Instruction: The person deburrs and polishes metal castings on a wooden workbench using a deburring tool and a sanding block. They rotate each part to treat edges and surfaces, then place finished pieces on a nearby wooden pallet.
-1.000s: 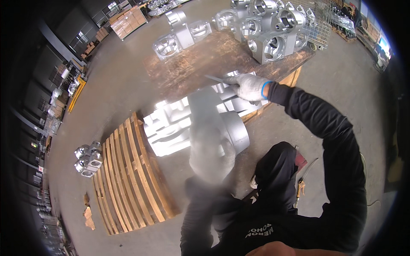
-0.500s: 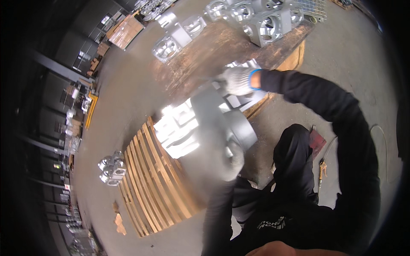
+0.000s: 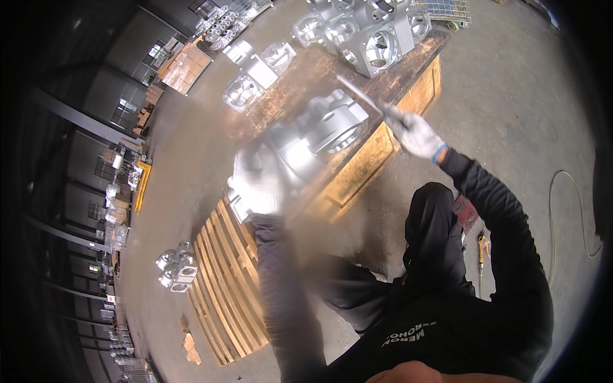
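Observation:
A shiny silver metal casting (image 3: 303,153) with round openings lies on the dark top of a wooden workbench (image 3: 357,179) in front of me. My left hand (image 3: 260,182), in a whitish knit glove, is at the casting's left end and seems to touch it. Motion smears its fingers. To the right, beyond the bench's near edge, my gloved right hand (image 3: 416,134) is closed round a slim file (image 3: 361,94). The file's thin pale blade points up and left above the casting, apart from it.
More castings (image 3: 377,48) crowd the bench's far right, and another casting (image 3: 255,73) sits at its far left. A slatted wooden pallet (image 3: 223,287) is on the floor at left beside small castings (image 3: 177,267). An air blow gun (image 3: 483,249) and a hose (image 3: 554,217) lie at right.
The casting, tilted up toward me earlier, now lies down on the bench. My left hand has moved left and away from me. My right hand has moved right, and the file now shows.

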{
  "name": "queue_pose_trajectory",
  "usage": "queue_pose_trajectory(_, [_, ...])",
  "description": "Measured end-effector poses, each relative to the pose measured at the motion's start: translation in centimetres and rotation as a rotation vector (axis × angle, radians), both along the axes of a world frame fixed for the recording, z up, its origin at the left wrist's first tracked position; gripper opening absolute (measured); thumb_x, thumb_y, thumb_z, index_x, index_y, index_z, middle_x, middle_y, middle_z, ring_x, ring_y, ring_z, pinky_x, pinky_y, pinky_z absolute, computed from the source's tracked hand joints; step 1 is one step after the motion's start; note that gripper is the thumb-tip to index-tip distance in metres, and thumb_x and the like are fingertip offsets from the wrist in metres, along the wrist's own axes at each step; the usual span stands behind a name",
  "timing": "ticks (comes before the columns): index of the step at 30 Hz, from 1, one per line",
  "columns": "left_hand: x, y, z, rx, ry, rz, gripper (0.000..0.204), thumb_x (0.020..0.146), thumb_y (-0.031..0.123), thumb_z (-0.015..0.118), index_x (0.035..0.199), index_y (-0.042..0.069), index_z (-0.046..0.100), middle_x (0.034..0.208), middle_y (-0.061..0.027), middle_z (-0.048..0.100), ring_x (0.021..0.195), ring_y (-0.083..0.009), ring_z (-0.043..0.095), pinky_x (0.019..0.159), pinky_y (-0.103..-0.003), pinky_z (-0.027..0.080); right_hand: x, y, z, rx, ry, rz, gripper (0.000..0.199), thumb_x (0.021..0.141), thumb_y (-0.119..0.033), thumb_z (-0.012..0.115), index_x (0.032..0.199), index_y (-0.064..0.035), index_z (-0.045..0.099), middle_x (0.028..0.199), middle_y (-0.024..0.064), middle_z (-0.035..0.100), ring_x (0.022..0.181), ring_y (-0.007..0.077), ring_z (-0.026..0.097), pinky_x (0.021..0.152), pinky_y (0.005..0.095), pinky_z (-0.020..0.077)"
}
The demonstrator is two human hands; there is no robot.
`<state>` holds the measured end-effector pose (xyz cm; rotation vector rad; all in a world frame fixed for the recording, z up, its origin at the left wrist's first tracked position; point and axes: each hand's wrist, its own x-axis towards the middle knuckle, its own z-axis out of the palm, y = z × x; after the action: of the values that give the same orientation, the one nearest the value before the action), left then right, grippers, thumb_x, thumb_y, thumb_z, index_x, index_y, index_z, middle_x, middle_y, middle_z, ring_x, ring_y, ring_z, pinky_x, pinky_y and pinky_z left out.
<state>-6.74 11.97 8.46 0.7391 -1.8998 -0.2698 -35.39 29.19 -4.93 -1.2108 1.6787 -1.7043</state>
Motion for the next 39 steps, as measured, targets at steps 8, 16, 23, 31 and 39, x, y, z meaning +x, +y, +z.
queue_pose_trajectory(8, [-0.5, -1.9, -0.4, 0.065, 0.118, -0.138, 0.017, 0.1, 0.01, 0.07, 0.106, -0.006, 0.074, 0.094, -0.007, 0.075, 0.089, -0.0104, 0.064, 0.086, -0.028, 0.053, -0.6, -1.0, -3.0, 0.06, 0.344, -0.146, 0.039, 0.108, -0.017, 0.056, 0.144, -0.0022, 0.061, 0.122, 0.0231, 0.072, 0.113, 0.0326, 0.07, 0.092, 0.0397, 0.0574])
queue_pose_trajectory(16, [-1.2, -3.7, 0.9, 0.038, 0.04, -0.01, 0.022, 0.098, 0.016, 0.073, 0.097, -0.006, 0.074, 0.084, -0.0066, 0.074, 0.08, -0.0098, 0.063, 0.078, -0.029, 0.052, 3.7, -3.0, -5.0, 0.036, 0.499, -0.303, 0.042, 0.104, -0.008, 0.06, 0.146, -0.0079, 0.061, 0.111, 0.0269, 0.072, 0.102, 0.0407, 0.073, 0.082, 0.0414, 0.0607])
queue_pose_trajectory(23, [-2.2, -9.5, 1.9, 0.2, 0.012, -0.032, 0.028, 0.093, 0.023, 0.071, 0.101, -0.003, 0.076, 0.092, -0.02, 0.077, 0.087, -0.03, 0.073, 0.086, -0.04, 0.055, 12.2, -7.0, -7.4, -0.242, 0.198, -0.252, 0.044, 0.108, -0.012, 0.058, 0.152, -0.0115, 0.057, 0.097, 0.0077, 0.078, 0.077, 0.0253, 0.073, 0.073, 0.0321, 0.0586])
queue_pose_trajectory(31, [-3.7, -15.5, 2.7, 0.317, 0.008, -0.105, 0.031, 0.095, 0.022, 0.068, 0.106, -0.006, 0.075, 0.096, -0.0163, 0.077, 0.088, -0.0242, 0.07, 0.086, -0.039, 0.053, 21.8, -10.2, 1.4, -0.535, -1.375, 0.242, 0.058, 0.11, -0.023, 0.058, 0.164, -0.0155, 0.04, 0.094, 0.0023, 0.065, 0.083, 0.0158, 0.065, 0.068, 0.0335, 0.0552])
queue_pose_trajectory(39, [-3.7, -15.3, 2.7, 0.41, 0.101, -0.192, 0.023, 0.098, 0.016, 0.067, 0.1, -0.006, 0.073, 0.091, -0.0071, 0.073, 0.083, -0.0147, 0.063, 0.079, -0.034, 0.051, 21.4, -13.6, 7.0, -0.254, -1.359, 0.122, 0.032, 0.113, -0.039, 0.047, 0.123, -0.01, 0.058, 0.079, 0.0014, 0.055, 0.056, 0.0145, 0.052, 0.05, 0.0302, 0.043])
